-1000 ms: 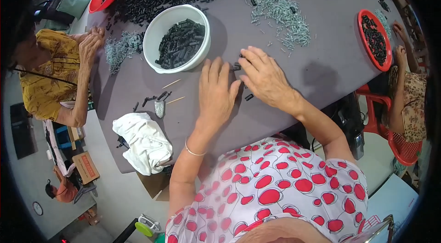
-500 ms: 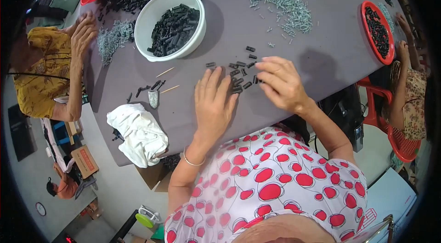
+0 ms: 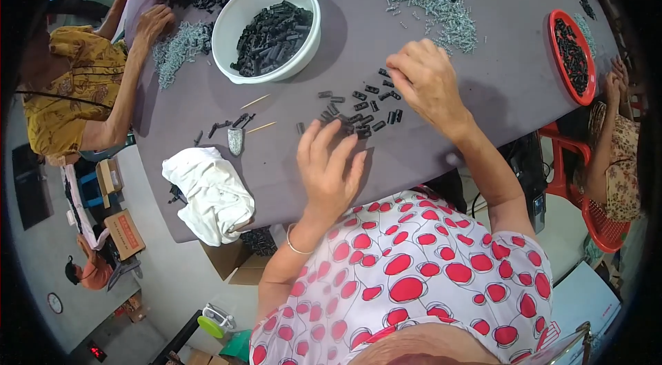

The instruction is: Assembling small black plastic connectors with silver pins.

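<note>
Small black plastic parts (image 3: 360, 95) lie scattered on the grey table between my hands. My left hand (image 3: 329, 168) is over the near left side of this group, fingers spread and slightly bent; some parts are partly covered by its fingertips. My right hand (image 3: 429, 86) is beyond the right side of the group, with its fingers curled together. Whatever its fingertips may hold is hidden. A white bowl (image 3: 224, 72) filled with more black parts stands farther off to the left.
Silvery springs or screws form a pile (image 3: 438, 10) beyond my right hand. At left lie a white cloth (image 3: 210, 193), two wooden sticks (image 3: 262, 127) and a grey tapered piece (image 3: 235, 141). Co-workers sit at both sides; a red tray (image 3: 585, 82) is at right.
My right hand has moved away from the black parts, toward the far side. The fingers of my left hand have lifted and bent. The parts lie more spread out.
</note>
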Tool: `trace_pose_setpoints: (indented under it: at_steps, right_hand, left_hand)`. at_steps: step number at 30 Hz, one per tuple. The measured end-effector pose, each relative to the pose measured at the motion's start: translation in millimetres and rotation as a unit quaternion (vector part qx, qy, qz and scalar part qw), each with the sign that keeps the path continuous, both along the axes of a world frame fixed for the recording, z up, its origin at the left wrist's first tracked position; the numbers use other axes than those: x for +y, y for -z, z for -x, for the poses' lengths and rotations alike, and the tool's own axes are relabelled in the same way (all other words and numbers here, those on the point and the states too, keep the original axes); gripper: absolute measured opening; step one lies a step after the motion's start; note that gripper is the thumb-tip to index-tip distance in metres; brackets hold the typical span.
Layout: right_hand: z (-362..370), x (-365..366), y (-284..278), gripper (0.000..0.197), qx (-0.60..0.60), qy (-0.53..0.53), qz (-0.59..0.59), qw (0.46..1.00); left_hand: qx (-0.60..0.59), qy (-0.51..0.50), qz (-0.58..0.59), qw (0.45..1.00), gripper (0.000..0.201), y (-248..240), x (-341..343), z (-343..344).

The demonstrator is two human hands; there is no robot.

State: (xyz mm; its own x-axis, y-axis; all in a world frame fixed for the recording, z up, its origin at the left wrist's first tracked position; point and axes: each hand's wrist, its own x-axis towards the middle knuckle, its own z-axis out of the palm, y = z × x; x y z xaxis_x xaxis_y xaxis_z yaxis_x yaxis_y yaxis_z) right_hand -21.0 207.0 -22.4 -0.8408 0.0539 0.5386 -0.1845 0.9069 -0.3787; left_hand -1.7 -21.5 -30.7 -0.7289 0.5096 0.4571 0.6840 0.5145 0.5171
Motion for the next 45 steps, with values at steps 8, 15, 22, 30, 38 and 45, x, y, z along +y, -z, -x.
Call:
trace_pose_setpoints:
  at_steps: [8, 15, 22, 30, 38, 45]
  right_hand:
    - [11, 6, 10, 0.013, -0.043, -0.066, 0.008, 0.997]
    - [-36, -18, -14, 0.025, 0.004, -0.127, 0.267, 0.955]
    - [-50, -39, -10, 0.031, 0.084, -0.110, 0.203, 0.969]
    - [-60, -34, -6, 0.030, 0.088, -0.141, 0.141, 0.976]
    - [-31, 22, 7, 0.013, -0.025, 0.082, 0.103, 0.991]
    - [-20, 24, 20, 0.009, -0.043, 0.095, 0.011, 0.995]
  left_hand:
    - [-0.110, 0.066, -0.109, 0.986, 0.024, -6, 7, -9]
    - [-0.557, 0.040, -0.344, 0.755, 0.020, -25, 21, 3]
    - [-0.620, 0.054, -0.443, 0.645, 0.021, -22, 37, -2]
    - [-0.636, 0.012, -0.418, 0.649, 0.018, -20, 27, -2]
    - [-0.679, 0.034, -0.345, 0.647, 0.017, -19, 20, -6]
    - [-0.651, 0.012, -0.304, 0.695, 0.017, -20, 19, -9]
